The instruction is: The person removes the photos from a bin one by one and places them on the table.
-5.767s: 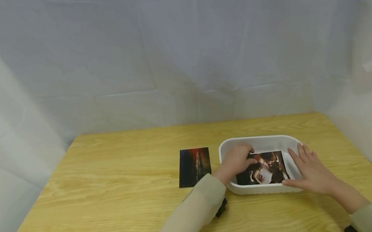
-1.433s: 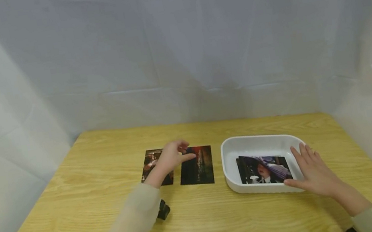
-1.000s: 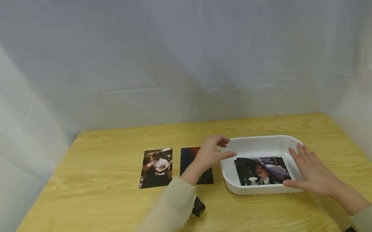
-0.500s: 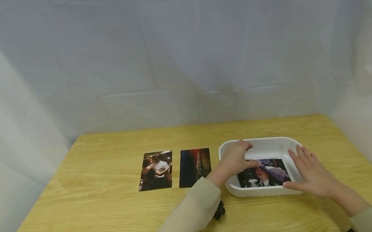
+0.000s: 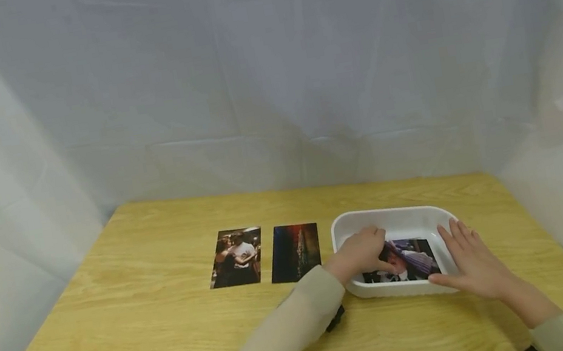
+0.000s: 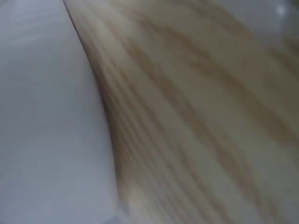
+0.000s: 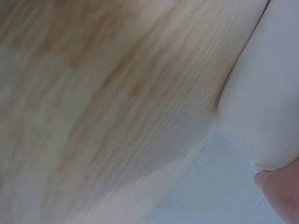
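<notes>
Left hand (image 5: 362,250) in the white tray (image 5: 393,216), lower right of frame, fingers curled on the top photo (image 5: 411,259).
It seems to pinch one print; several could lift together or crease. Right hand (image 5: 472,265) lies spread on the tray's rim.

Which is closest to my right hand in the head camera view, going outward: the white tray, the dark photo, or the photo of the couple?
From the right hand:
1. White tray: the hand rests against its right side.
2. Dark photo: on the table just left of the tray.
3. Photo of the couple: farthest left, beside the dark photo.
</notes>
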### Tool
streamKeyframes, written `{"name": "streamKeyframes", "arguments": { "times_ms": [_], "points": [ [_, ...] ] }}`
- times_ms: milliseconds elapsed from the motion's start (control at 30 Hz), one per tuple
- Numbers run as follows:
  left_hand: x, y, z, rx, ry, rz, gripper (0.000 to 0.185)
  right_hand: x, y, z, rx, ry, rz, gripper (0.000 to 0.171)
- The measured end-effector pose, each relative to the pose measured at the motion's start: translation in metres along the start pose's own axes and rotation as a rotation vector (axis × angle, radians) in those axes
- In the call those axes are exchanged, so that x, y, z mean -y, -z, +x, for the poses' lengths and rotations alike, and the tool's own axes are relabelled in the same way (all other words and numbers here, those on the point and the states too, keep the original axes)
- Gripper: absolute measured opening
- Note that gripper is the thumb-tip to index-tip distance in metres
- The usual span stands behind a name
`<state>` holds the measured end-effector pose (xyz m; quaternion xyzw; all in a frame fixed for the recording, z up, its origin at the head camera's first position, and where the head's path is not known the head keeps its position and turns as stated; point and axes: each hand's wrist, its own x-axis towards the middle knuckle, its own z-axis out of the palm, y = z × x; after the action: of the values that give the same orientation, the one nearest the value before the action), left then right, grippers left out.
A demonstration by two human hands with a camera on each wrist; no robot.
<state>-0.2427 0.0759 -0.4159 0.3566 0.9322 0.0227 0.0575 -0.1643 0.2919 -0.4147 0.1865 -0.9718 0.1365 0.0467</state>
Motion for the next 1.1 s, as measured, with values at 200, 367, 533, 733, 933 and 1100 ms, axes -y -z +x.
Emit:
{"name": "streamKeyframes", "arguments": {
  "times_ms": [200,367,533,733,933,1100],
  "points": [
    [0.000,-0.002,-0.001,0.121,0.049,-0.022,0.085,0.001,0.001,-0.001,0.010,-0.012,0.026,0.097],
    [-0.001,-0.003,0.000,0.145,0.056,0.026,0.084,0.000,0.000,-0.001,0.003,-0.009,0.021,0.097],
    [0.000,-0.003,0.001,0.112,0.066,0.058,0.082,-0.001,-0.001,-0.001,0.001,-0.002,0.008,0.097],
    [0.002,-0.001,0.003,0.001,0.051,0.078,0.074,0.001,0.001,0.000,0.002,-0.008,0.007,0.097],
    [0.006,0.003,0.003,-0.187,0.009,0.027,0.047,0.001,0.001,0.000,0.006,-0.007,0.008,0.097],
    [0.010,0.005,0.004,-0.266,-0.001,-0.154,0.029,0.000,0.000,0.000,0.002,-0.008,0.004,0.097]
  ]
}}
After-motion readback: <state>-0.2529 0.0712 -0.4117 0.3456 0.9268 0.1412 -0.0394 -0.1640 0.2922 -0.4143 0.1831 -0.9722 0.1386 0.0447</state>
